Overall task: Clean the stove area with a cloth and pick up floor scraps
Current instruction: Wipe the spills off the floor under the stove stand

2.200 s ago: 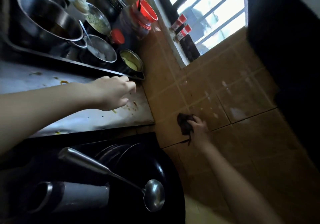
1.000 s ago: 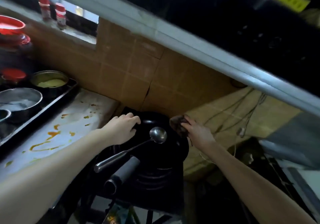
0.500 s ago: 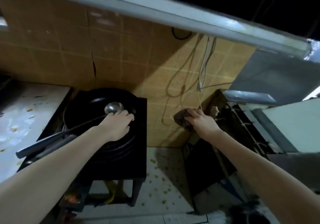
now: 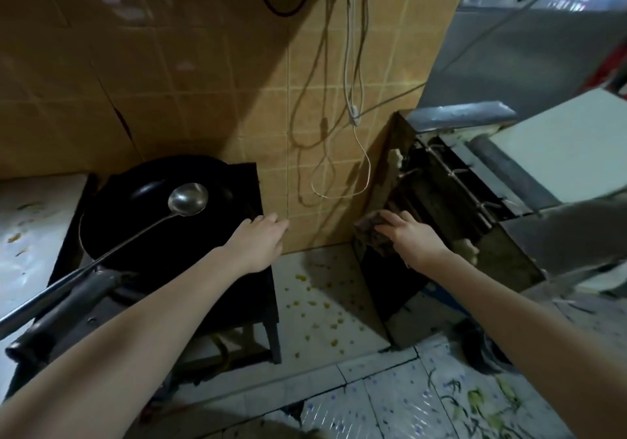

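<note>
My right hand (image 4: 412, 236) grips a dark brown cloth (image 4: 371, 235) and presses it against the top edge of a dark metal stand (image 4: 390, 289) on the right. My left hand (image 4: 261, 238) hovers at the right corner of the black stove (image 4: 247, 282), fingers loosely stretched and holding nothing. A black wok (image 4: 142, 228) sits on the stove with a steel ladle (image 4: 188, 199) resting in it. Several yellow food scraps (image 4: 315, 306) lie scattered on the floor between stove and stand. Green vegetable scraps (image 4: 481, 401) lie on the patterned floor at lower right.
The tiled wall (image 4: 203, 82) behind has hanging cords (image 4: 353, 106). A stained steel counter (image 4: 27, 235) lies left of the stove. A grey metal machine (image 4: 509, 180) rises on the right. A dark lump (image 4: 478, 347) sits on the floor by the stand.
My view swung from the counter and window to the right and down, past the stove. The left hand left the wok rim; the right hand carried the cloth onto the stand's edge.
</note>
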Tool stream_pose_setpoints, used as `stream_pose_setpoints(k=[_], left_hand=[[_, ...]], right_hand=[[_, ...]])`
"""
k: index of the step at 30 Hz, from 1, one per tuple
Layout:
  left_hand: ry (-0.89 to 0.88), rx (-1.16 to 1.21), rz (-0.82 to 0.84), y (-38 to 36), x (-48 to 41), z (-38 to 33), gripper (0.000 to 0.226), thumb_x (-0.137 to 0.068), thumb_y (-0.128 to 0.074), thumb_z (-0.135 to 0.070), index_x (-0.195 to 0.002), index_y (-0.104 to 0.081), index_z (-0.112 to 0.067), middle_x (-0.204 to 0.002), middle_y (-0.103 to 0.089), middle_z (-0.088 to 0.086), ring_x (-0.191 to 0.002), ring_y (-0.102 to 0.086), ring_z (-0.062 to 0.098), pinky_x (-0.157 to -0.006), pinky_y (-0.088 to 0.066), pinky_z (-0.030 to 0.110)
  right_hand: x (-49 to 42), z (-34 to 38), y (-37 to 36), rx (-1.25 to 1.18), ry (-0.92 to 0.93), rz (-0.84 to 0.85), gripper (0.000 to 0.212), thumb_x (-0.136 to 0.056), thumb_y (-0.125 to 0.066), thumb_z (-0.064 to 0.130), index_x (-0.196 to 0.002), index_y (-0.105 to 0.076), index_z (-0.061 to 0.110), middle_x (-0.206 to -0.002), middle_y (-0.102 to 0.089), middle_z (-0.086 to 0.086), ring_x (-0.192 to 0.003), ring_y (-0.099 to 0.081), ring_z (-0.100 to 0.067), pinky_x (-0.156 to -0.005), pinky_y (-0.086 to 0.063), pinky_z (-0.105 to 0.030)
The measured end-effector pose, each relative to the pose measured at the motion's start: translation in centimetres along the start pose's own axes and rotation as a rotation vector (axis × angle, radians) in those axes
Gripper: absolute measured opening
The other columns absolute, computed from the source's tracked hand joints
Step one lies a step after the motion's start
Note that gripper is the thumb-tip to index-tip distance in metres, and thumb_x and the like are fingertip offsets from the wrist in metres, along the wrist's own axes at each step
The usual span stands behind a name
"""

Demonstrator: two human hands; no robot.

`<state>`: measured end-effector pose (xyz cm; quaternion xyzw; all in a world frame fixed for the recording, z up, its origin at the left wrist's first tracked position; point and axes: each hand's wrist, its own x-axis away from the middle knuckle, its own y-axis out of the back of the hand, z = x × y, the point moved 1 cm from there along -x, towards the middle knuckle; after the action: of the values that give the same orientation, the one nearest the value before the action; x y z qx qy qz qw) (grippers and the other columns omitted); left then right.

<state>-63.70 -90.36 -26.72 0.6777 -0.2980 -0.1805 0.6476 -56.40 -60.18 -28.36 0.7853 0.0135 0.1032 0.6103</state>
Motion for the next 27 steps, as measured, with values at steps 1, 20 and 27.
stream_pose_setpoints(k=[1,20,27], left_hand=[[-0.012,-0.002,0.012,-0.4,-0.3,-0.1,0.036,-0.097,-0.041,-0.025,-0.133,-0.039,-0.02,-0.127,-0.045,0.007,-0.11,-0.049,0.027,-0.087,-0.041,0.039],[0.062,0.067,0.129,-6.0,-4.9,-5.9,0.036,-0.096,-0.041,-0.024,-0.132,-0.041,-0.021,-0.129,-0.044,0.005,-0.117,-0.047,0.027,-0.094,-0.04,0.041],[0.258,0.17,0.094,-9.2,-7.2,-10.1,0.038,-0.096,-0.041,-0.022,-0.134,-0.04,-0.017,-0.126,-0.046,0.007,-0.117,-0.047,0.028,-0.1,-0.039,0.045]], right_hand=[[0.5,0.0,-0.8,-0.009,-0.018,0.019,0.056,-0.086,-0.048,0.002,-0.139,-0.041,0.021,-0.153,-0.023,-0.007,-0.112,-0.039,-0.03,-0.057,-0.04,-0.03],[2.8,-3.0,-9.6,-0.263,-0.079,0.124,0.055,-0.089,-0.041,0.0,-0.14,-0.04,0.022,-0.152,-0.026,-0.002,-0.119,-0.037,-0.031,-0.075,-0.052,-0.038],[0.2,-4.5,-13.6,-0.365,0.043,0.149,0.055,-0.09,-0.043,-0.004,-0.139,-0.042,0.02,-0.15,-0.029,-0.001,-0.124,-0.035,-0.032,-0.086,-0.052,-0.041]])
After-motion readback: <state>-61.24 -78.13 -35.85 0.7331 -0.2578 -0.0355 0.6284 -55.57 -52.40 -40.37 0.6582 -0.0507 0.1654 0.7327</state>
